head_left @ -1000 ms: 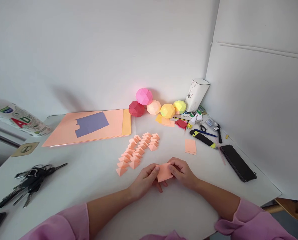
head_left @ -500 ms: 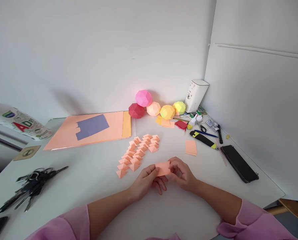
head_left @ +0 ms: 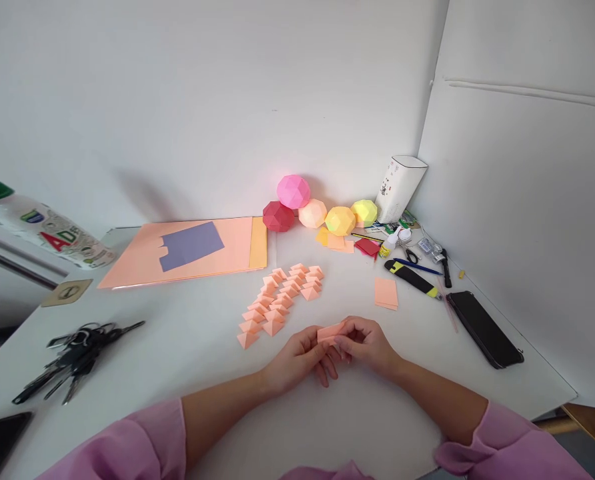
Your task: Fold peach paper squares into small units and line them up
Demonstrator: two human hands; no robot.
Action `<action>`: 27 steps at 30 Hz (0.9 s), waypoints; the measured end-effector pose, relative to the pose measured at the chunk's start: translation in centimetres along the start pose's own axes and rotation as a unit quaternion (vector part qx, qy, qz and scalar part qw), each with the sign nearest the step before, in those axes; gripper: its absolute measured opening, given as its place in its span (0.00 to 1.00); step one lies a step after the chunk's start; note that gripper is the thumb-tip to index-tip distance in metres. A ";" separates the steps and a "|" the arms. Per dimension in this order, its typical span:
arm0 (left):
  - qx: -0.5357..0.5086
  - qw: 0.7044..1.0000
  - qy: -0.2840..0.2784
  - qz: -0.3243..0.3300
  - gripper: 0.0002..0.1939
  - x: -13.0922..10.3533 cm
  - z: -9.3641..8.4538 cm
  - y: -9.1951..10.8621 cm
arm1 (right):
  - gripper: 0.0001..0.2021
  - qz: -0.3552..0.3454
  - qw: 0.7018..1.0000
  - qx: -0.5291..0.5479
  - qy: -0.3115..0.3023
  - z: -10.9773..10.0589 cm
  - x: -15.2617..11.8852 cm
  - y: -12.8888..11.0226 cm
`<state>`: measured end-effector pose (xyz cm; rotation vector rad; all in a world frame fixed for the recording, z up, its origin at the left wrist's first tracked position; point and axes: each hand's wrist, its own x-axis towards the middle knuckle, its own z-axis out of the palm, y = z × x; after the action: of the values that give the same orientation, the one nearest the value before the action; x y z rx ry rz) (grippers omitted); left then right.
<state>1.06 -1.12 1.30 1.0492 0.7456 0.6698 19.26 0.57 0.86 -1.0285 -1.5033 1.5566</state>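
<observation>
A small peach paper, now a narrow strip that looks folded over, is held between both hands above the table. My left hand pinches its left end between thumb and fingers. At the right end, my right hand grips it with thumb and index finger. Just beyond the left hand lie rows of folded peach paper triangles, several of them overlapping. To the right of my right hand rests a short stack of flat peach paper pieces. Fingers cover parts of the held paper.
Keys and a white bottle are on the left, near peach sheets bearing a purple piece. Faceted paper balls line the wall. A cutter, glue bottle and black case lie right.
The flat peach paper has been folded into a narrower strip. My right thumb and fingers have closed on it and moved nearer my left hand. The view has shifted slightly.
</observation>
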 end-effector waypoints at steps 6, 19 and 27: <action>-0.007 1.000 -0.001 0.008 0.18 0.1 -0.1 -0.2 | 0.11 0.021 1.000 0.023 0.001 0.1 -0.1 0.0; -0.015 1.000 -0.006 0.010 0.17 0.2 -0.1 -0.3 | 0.11 0.020 0.999 0.031 0.007 0.3 -0.1 -0.3; -0.018 1.000 -0.013 0.020 0.16 0.3 -0.2 -0.2 | 0.10 0.014 0.999 0.033 0.014 0.3 -0.2 0.0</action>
<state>1.13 -0.90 0.98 1.0402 0.6903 0.6999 19.03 0.24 0.89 -1.0337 -1.4150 1.5930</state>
